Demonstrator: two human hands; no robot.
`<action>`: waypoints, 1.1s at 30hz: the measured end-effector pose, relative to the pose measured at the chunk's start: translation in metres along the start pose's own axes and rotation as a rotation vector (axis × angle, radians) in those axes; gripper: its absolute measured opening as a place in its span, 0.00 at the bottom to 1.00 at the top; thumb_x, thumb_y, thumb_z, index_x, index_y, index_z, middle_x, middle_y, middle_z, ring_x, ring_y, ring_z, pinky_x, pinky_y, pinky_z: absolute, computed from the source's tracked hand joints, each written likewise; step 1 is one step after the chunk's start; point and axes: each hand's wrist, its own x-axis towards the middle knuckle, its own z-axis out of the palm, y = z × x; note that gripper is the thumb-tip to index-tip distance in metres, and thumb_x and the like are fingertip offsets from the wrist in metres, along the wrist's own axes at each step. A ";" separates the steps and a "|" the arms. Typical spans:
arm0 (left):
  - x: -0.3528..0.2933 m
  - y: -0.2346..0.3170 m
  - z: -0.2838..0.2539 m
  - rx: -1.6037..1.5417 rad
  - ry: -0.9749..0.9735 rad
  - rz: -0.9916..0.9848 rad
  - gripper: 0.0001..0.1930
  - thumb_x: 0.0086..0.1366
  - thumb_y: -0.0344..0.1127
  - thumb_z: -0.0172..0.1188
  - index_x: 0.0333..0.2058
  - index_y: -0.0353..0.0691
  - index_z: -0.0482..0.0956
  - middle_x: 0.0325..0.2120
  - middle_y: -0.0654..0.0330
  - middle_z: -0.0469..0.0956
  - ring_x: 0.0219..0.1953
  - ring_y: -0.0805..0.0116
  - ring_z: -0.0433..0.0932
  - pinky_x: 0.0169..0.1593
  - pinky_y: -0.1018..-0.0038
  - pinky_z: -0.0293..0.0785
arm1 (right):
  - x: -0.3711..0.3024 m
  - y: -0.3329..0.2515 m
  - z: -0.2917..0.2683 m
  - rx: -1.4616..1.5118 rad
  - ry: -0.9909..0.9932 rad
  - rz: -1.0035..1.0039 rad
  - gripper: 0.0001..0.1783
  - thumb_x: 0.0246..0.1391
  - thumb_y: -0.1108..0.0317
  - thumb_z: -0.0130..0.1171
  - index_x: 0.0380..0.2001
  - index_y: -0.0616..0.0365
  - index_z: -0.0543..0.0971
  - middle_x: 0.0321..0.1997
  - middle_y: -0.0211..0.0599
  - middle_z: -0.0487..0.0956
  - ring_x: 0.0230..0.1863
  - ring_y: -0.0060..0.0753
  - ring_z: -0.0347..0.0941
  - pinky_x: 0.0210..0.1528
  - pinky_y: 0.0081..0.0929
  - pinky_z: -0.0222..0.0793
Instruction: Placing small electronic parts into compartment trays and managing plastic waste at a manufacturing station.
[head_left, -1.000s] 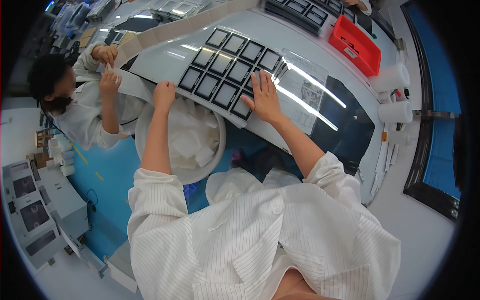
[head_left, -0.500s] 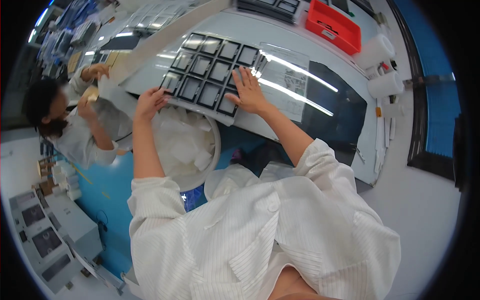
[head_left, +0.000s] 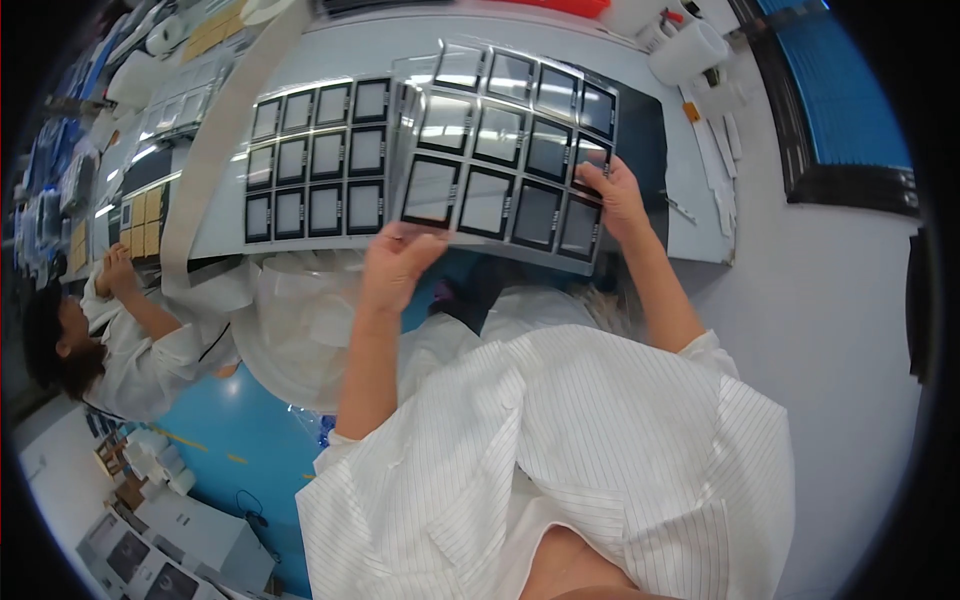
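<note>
Between my hands hangs a clear sheet printed with a grid of black-edged rectangles (head_left: 505, 133), tilted above the table. My left hand (head_left: 398, 264) pinches its near left corner, thumb on top. On the right edge, my right hand (head_left: 617, 196) grips it, with fingers partly behind the see-through sheet. A similar grid of black frames with pale panes (head_left: 312, 160) lies flat on the table, just left of the held sheet.
A dark mat (head_left: 648, 160) lies under and beyond the held sheet on the white table (head_left: 330, 55). White rolls (head_left: 690, 52) stand at the far right. Below the table's left edge is a round white bin (head_left: 300, 330). A co-worker (head_left: 110, 340) handles tan pieces at left.
Both hands were on a grid lying on the table. Now they hold a clear grid sheet up, farther right, while another grid lies at left. The view has shifted.
</note>
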 end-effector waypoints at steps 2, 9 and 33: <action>0.012 -0.037 0.036 -0.022 0.031 -0.144 0.08 0.62 0.28 0.58 0.37 0.29 0.75 0.36 0.51 0.80 0.37 0.67 0.80 0.42 0.78 0.78 | -0.008 0.008 -0.044 -0.179 0.095 0.078 0.26 0.54 0.65 0.61 0.53 0.63 0.65 0.37 0.35 0.79 0.39 0.23 0.76 0.41 0.23 0.73; 0.028 -0.098 0.076 0.080 -0.104 -0.188 0.07 0.64 0.28 0.55 0.34 0.29 0.76 0.35 0.52 0.80 0.36 0.68 0.80 0.42 0.78 0.77 | -0.034 -0.011 -0.024 -1.314 0.004 -0.593 0.41 0.50 0.48 0.60 0.60 0.63 0.61 0.60 0.54 0.64 0.59 0.53 0.61 0.63 0.39 0.54; 0.035 -0.076 0.058 0.264 -0.451 -0.160 0.32 0.52 0.31 0.64 0.57 0.35 0.65 0.51 0.57 0.72 0.52 0.67 0.72 0.56 0.74 0.65 | -0.051 -0.104 0.042 -1.197 -0.633 -0.284 0.21 0.61 0.55 0.47 0.47 0.62 0.73 0.28 0.42 0.75 0.30 0.42 0.73 0.38 0.31 0.70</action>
